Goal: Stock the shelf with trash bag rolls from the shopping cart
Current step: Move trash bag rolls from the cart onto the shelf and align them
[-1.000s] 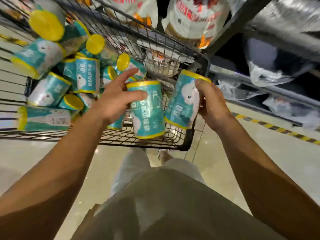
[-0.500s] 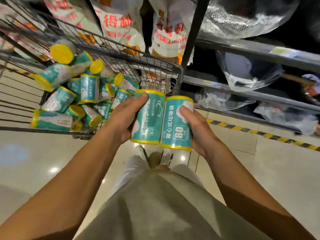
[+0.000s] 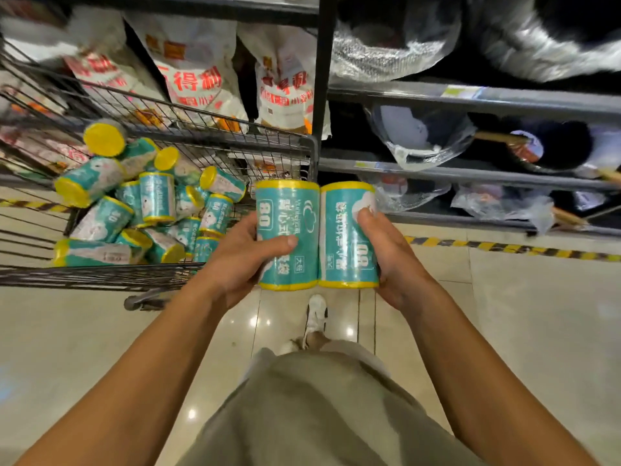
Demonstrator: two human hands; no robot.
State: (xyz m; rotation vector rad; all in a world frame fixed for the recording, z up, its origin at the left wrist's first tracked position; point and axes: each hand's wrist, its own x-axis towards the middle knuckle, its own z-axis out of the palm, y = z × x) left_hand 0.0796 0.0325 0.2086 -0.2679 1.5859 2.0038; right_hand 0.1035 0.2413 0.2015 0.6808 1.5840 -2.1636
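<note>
While both hands (image 3: 235,260) grip, 2 rolls (image 3: 289,230) upright, touching, axes vert.

The trash bag rolls (image 3: 151,210) heaped in the shopping cart (image 3: 215,142) wear glossy teal plastic wrap with yellow ends, and the cart itself is dark wire metal. Beside the cart, the shelf (image 3: 470,99) is matt grey metal holding crinkled clear plastic bags (image 3: 420,136), above a polished, reflective tiled floor (image 3: 504,331)

Just right of the shopping cart (image 3: 312,146), the left hand (image 3: 240,260) grips one trash bag roll (image 3: 289,210) and the right hand (image 3: 386,250) another roll (image 3: 342,243), both upright and touching.
</note>
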